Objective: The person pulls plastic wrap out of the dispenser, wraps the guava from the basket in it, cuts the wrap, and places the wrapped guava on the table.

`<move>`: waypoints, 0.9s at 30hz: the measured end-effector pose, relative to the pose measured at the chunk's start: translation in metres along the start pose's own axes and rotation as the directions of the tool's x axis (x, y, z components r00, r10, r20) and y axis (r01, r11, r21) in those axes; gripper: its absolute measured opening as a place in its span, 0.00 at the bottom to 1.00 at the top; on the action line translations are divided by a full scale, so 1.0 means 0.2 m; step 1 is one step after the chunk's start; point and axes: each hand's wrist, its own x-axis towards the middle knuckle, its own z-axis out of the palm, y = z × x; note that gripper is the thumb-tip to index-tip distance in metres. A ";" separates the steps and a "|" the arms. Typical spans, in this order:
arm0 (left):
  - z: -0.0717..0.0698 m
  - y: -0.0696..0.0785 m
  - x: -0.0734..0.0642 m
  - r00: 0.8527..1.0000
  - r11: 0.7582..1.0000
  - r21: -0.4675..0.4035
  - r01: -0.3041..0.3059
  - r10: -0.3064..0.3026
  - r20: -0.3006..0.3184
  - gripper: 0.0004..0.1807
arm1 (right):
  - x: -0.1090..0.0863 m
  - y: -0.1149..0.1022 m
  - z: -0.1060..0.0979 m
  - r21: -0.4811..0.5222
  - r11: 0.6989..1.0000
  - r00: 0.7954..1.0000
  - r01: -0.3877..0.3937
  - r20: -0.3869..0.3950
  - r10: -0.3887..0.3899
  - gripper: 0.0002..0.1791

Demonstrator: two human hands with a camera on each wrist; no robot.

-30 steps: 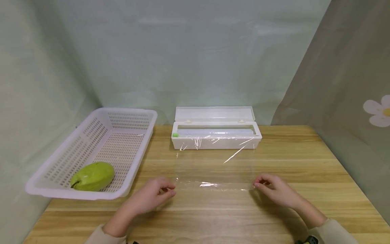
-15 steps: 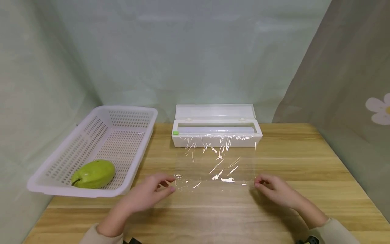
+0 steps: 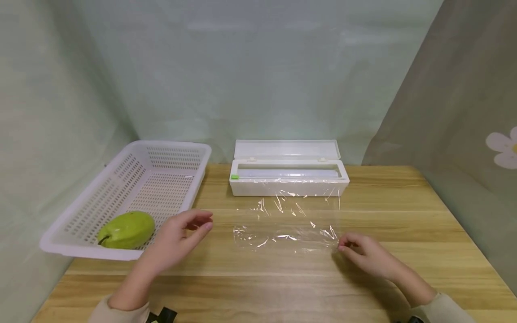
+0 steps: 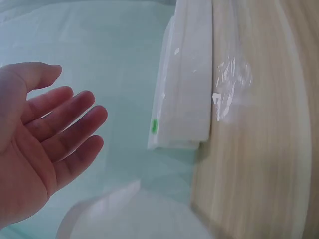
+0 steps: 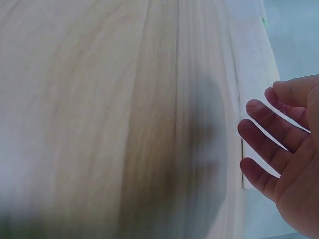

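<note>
Right hand: thumb and index finger pinched together on the near right corner of the clear film. Other three fingers of that hand loosely bent and spread. Its shadow falls on the bench just beside it.

Left hand: free, fingers relaxed and parted, thumb apart from the index finger. It's up by the right-hand rim of the basket, well clear of the film's left edge. From here I can't tell if it touches the rim.

Film runs from the front of the white dispenser box toward the person, wrinkled, glare streaks all over. Near left corner is loose. Can't tell how much of it rests on the bench.

Box sits at the far side of the bench, long side facing the person. Lid is tipped up at the back, roll visible inside, green tab at the front left corner.

White slotted basket is on the person's left, with one green fruit lying in its near end, stem toward the person.

Bench is wood-grain. Pale green sheeting behind; printed flower at far right.
</note>
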 end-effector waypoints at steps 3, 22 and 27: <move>-0.04 -0.01 0.00 0.999 1.000 0.007 0.028 -0.028 -0.019 0.12 | 0.00 0.01 0.00 0.018 1.000 1.000 0.004 -0.005 -0.004 0.03; -0.18 -0.14 0.01 0.980 0.987 0.160 -0.028 0.058 -0.189 0.17 | 0.00 0.01 0.00 0.029 1.000 1.000 0.003 -0.005 -0.003 0.03; -0.20 -0.17 0.01 0.982 0.985 0.170 0.001 0.032 -0.188 0.20 | 0.00 0.01 0.01 0.020 1.000 1.000 0.014 -0.016 -0.014 0.03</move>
